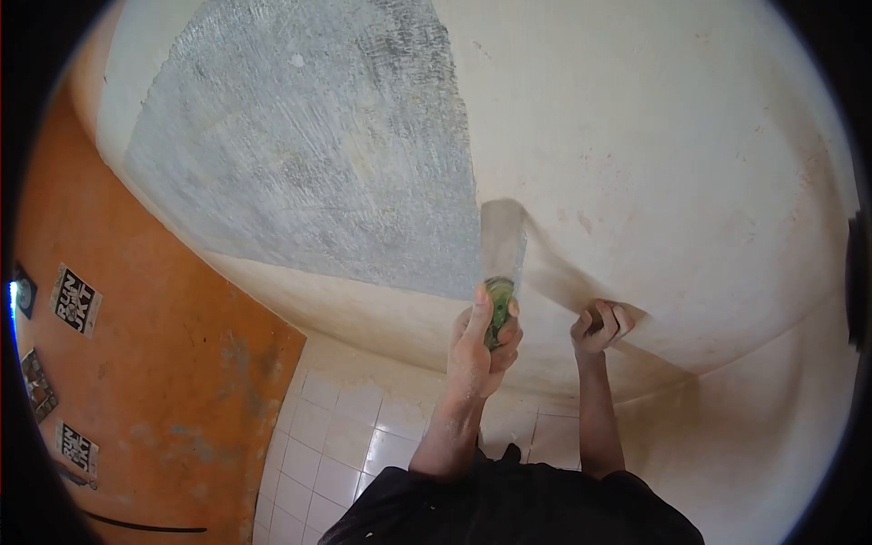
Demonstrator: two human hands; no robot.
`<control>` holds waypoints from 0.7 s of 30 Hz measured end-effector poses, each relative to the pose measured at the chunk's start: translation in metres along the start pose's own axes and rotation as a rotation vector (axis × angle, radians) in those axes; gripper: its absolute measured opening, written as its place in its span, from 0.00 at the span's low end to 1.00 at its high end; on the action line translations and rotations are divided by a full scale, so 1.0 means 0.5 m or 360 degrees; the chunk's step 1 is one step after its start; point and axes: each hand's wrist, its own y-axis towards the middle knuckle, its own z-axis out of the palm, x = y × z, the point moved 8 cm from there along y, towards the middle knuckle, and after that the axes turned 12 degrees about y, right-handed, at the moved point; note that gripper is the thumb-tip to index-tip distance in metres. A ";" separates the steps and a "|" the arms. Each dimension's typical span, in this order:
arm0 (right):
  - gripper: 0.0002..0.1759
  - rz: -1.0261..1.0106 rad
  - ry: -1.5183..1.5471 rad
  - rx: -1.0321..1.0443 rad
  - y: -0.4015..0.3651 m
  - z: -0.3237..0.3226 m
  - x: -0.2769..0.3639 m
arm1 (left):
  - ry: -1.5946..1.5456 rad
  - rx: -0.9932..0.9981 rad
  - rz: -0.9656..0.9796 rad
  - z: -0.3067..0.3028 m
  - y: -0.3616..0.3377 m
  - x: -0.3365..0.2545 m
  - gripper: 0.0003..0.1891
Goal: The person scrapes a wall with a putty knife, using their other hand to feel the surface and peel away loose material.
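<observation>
My left hand (480, 350) is wrapped round the green handle of a scraper (502, 238), its wide metal blade pointing up. The blade lies over the wall right at the border between a rough grey patch (318, 154) and the cream paint (636, 118). Pale dust coats my left hand and wrist. To the right, my right hand (601, 327) is curled into a loose fist close to the cream wall, nothing showing in its fingers. A shadow falls on the wall beside it.
An orange wall (163, 363) with worn spots is at the left, bearing black-and-white stickers (75, 301). White floor tiles (341, 431) lie below. On the right the cream wall meets another pale wall (772, 427). A dark cable (150, 527) runs at the lower left.
</observation>
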 end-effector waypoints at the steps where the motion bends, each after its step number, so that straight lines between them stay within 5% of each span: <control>1: 0.15 -0.0018 -0.0017 0.0016 0.001 0.000 -0.003 | -0.0001 0.0005 0.0003 -0.004 -0.008 0.012 0.23; 3: 0.14 -0.0044 0.0007 -0.0011 0.002 -0.004 -0.007 | -0.0099 -0.0050 -0.0189 -0.027 -0.023 0.062 0.23; 10: 0.12 -0.0001 0.0020 -0.0038 -0.005 -0.004 -0.009 | -0.0056 0.0034 0.0039 0.005 -0.003 0.017 0.23; 12: 0.12 -0.0037 0.0026 -0.0028 0.006 -0.004 -0.007 | -0.0115 -0.0071 -0.0148 -0.022 -0.018 0.074 0.24; 21: 0.13 -0.0021 0.0016 0.0013 -0.001 0.001 -0.006 | -0.0116 -0.0043 -0.0066 -0.014 -0.005 0.057 0.24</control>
